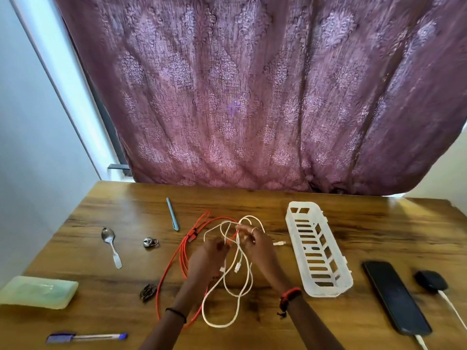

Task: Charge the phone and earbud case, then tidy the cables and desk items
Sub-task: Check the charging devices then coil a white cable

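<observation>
Over the middle of the tabletop (pixel 379 223) the hands sit close together without touching. The right hand (pixel 256 245) pinches a loop of the white cable (pixel 237 289) at its fingertips. The left hand (pixel 209 252) curls its fingers round strands of the same cable, though blur hides which ones. The cable's loops trail toward the near edge, tangled over a red cable (pixel 180 253). Just right of them lies a white basket (pixel 318 251). Toward the near right corner lie the phone (pixel 394 296) and the earbud case (pixel 430 280), both plugged into charging leads (pixel 453 308) that the frame cuts off.
</observation>
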